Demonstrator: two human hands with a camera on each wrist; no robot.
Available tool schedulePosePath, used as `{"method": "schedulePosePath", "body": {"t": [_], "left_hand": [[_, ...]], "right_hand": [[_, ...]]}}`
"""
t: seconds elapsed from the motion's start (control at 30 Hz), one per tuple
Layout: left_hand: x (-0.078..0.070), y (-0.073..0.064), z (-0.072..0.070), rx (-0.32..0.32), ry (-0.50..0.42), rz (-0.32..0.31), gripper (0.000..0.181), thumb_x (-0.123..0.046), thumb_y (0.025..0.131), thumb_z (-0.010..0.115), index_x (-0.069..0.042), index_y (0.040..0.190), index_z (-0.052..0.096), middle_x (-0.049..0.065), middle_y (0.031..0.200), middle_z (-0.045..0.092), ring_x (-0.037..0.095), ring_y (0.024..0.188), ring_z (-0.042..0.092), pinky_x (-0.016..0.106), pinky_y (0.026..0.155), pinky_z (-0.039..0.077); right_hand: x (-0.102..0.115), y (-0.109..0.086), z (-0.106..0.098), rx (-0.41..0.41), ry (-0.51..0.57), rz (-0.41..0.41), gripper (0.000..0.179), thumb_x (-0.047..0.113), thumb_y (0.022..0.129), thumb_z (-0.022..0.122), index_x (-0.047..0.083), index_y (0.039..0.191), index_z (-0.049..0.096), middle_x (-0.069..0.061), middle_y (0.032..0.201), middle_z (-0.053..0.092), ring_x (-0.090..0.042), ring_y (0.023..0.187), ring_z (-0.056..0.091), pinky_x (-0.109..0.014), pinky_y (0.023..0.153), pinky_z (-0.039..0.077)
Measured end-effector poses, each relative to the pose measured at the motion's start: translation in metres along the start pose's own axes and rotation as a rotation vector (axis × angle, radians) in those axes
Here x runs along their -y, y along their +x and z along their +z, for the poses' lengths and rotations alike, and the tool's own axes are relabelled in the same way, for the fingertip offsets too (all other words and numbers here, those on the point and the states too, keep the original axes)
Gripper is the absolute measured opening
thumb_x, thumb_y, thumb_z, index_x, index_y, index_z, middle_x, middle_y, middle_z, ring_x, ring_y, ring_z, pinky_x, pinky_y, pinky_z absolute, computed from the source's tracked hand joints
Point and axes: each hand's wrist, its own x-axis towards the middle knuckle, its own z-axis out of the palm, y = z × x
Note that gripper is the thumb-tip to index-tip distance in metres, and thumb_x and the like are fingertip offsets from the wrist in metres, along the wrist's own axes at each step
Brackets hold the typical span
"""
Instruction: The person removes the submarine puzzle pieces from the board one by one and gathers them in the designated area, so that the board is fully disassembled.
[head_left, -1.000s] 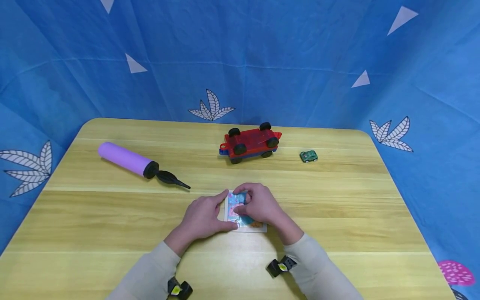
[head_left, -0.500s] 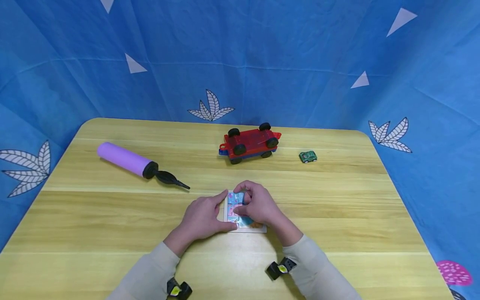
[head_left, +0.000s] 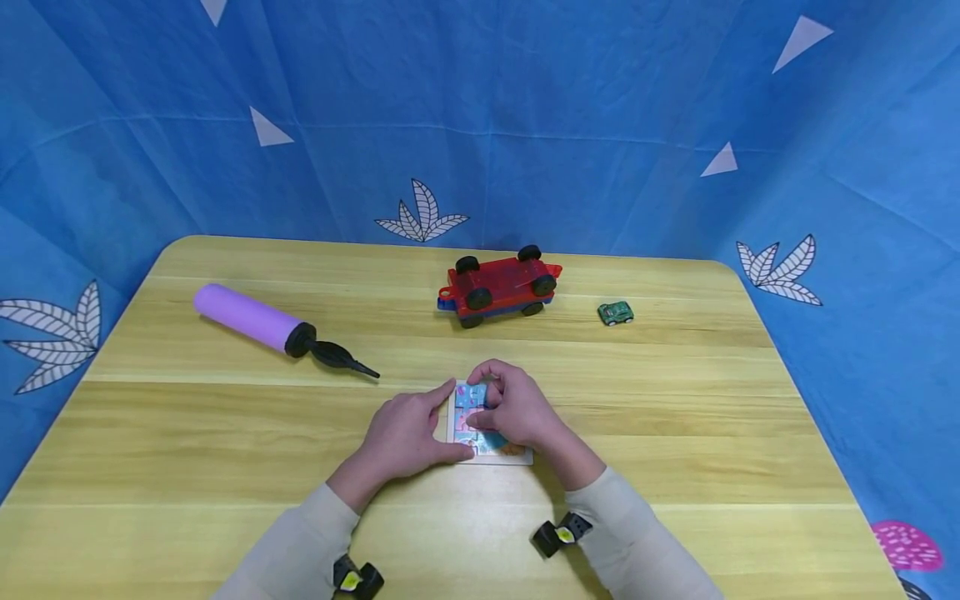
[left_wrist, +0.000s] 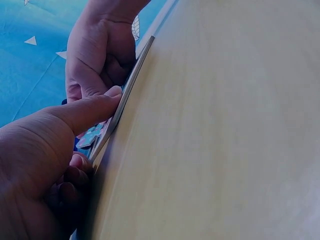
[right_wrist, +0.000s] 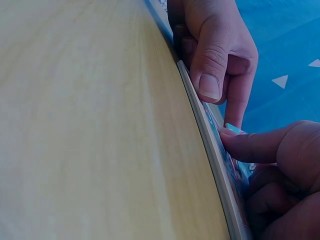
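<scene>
A small jigsaw puzzle (head_left: 491,458) in a pale frame lies on the table before me, with blue and pink pictured pieces. My left hand (head_left: 408,433) holds its left side, thumb over the near edge and index finger at the far left corner. Over the puzzle, my right hand (head_left: 521,408) pinches a light blue puzzle piece (head_left: 472,395) between thumb and index finger. In the left wrist view the piece (left_wrist: 90,137) stands tilted up from the frame. The right hand hides the puzzle's right half.
A purple hand pump (head_left: 251,317) with a black nozzle lies at the left. Toward the back is a red and blue toy vehicle (head_left: 501,283), wheels up, with a small green toy car (head_left: 616,313) to its right. A blue patterned cloth (head_left: 480,100) hangs behind the table.
The right hand's index finger has shifted very slightly away from me over the puzzle. The left hand keeps its place, and the other things lie as before.
</scene>
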Motion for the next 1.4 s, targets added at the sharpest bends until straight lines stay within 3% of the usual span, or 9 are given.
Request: {"method": "schedulePosePath", "body": {"t": [0.2,0.43,0.73,0.97,1.4], "left_hand": [[0.0009,0.0005,0.0005,-0.004,0.0,0.006,0.1,-0.062,0.07,0.083,-0.009,0.147,0.051,-0.007,0.058,0.044,0.011,0.05,0.034,0.031,0.05,0.026],[0.0015,0.0008,0.0012,0.002,0.001,0.005,0.099,-0.062,0.07,0.083,-0.009,0.148,0.05,-0.007,0.057,0.044,0.011,0.049,0.033,0.031,0.05,0.025],[0.0004,0.0005,0.0011,0.003,-0.003,0.006,0.099,-0.061,0.07,0.084,-0.01,0.148,0.051,-0.007,0.057,0.043,0.011,0.049,0.033,0.03,0.05,0.025],[-0.0002,0.0007,0.0011,-0.003,-0.004,0.008,0.099,-0.06,0.069,0.084,-0.01,0.147,0.051,-0.007,0.057,0.043,0.01,0.05,0.032,0.03,0.049,0.025],[0.0015,0.0009,0.0024,-0.004,-0.003,0.008,0.099,-0.061,0.07,0.084,-0.009,0.147,0.051,-0.008,0.057,0.042,0.01,0.049,0.031,0.03,0.049,0.024]], "right_hand": [[-0.0024,-0.0001,0.0002,-0.024,0.035,-0.027,0.044,-0.004,0.074,0.086,0.013,0.105,0.06,-0.001,0.061,0.04,-0.017,0.053,0.038,-0.031,0.054,0.033],[-0.0045,-0.001,-0.0007,-0.062,-0.002,-0.003,0.042,0.003,0.074,0.088,0.013,0.107,0.064,-0.002,0.063,0.042,-0.018,0.055,0.039,-0.032,0.054,0.032],[-0.0045,-0.0013,-0.0024,-0.06,-0.052,-0.011,0.034,0.007,0.079,0.085,0.01,0.107,0.067,0.0,0.061,0.048,-0.013,0.05,0.042,-0.03,0.052,0.034],[-0.0067,-0.0009,-0.0023,-0.036,-0.013,-0.029,0.032,0.004,0.08,0.083,0.01,0.106,0.064,0.0,0.06,0.047,-0.013,0.049,0.042,-0.029,0.051,0.035],[-0.0093,-0.0016,-0.0012,-0.089,-0.038,-0.029,0.026,0.008,0.08,0.084,0.009,0.101,0.069,0.0,0.059,0.048,-0.013,0.049,0.045,-0.03,0.053,0.038]]}}
